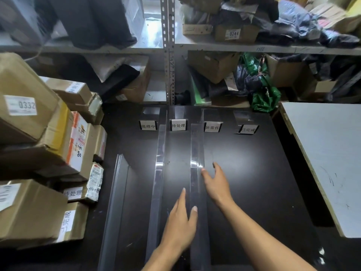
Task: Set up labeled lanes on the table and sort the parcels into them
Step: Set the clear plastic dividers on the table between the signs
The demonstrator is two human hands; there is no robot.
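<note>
On the black table [254,173] stand several small label signs: 处理中 [148,125], 待处理 [178,125], 异常件 [213,126] and 已完成 [247,129]. Clear acrylic dividers run front to back: one at the left [115,202], one in the middle [160,173] and one further right [197,153]. My left hand [180,223] lies flat against the left side of that right divider, fingers apart. My right hand [216,182] rests with spread fingers on its right side, fingertips touching it. Neither hand holds anything.
Cardboard parcels are stacked at the left, among them one marked 0332 [21,105] and one labelled 待处理 [74,193]. Metal shelves [169,55] full of boxes and bags rise behind the table. A grey board [328,153] lies at the right.
</note>
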